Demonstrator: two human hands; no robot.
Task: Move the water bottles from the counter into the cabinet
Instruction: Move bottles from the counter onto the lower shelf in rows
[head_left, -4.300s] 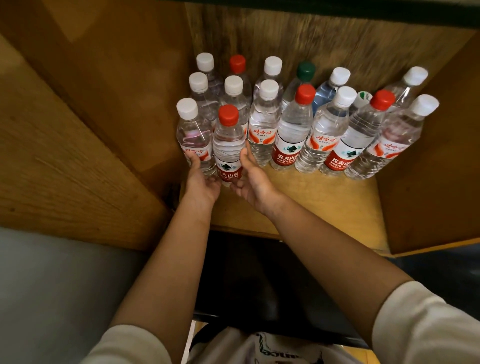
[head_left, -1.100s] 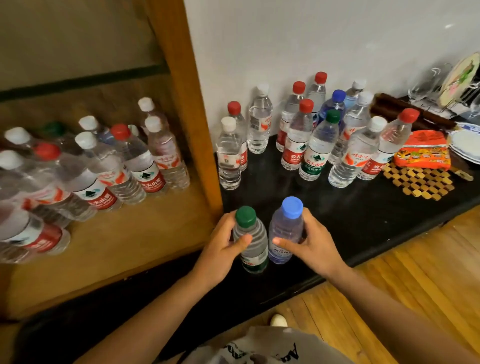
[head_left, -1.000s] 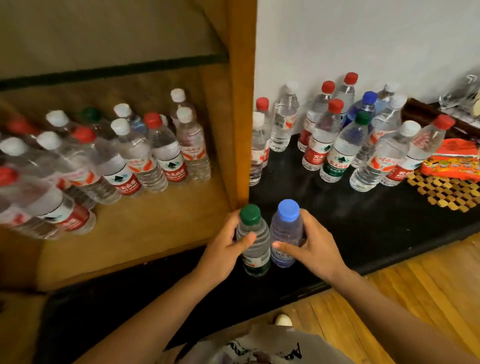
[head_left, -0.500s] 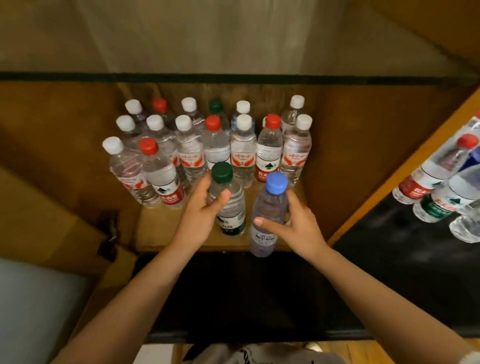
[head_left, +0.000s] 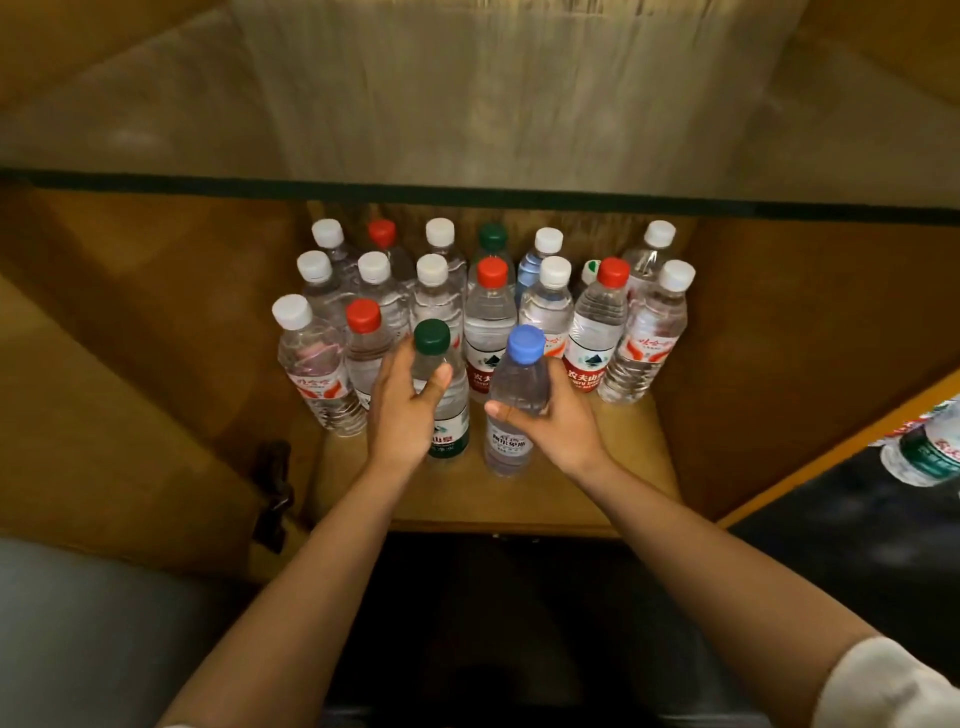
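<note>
Both my hands reach into the wooden cabinet (head_left: 571, 499). My left hand (head_left: 402, 415) grips a green-capped water bottle (head_left: 449, 415) around its body. My right hand (head_left: 556, 421) grips a blue-capped water bottle (head_left: 511, 447) just to its right. Both bottles are upright over the front part of the shelf. Directly behind them stand several more water bottles (head_left: 491, 322) with white, red and green caps, packed in rows to the back wall. Whether the two held bottles touch the shelf I cannot tell.
The cabinet's side walls (head_left: 779, 338) close in on left and right. An open door with a dark hinge (head_left: 272, 488) hangs at the left. At the far right edge, bottles (head_left: 924, 452) stand on the black counter (head_left: 857, 530).
I picked up the green-capped and blue-capped bottles from the counter and carried them left into the cabinet. In the last half second both moved deeper, up to the front row.
</note>
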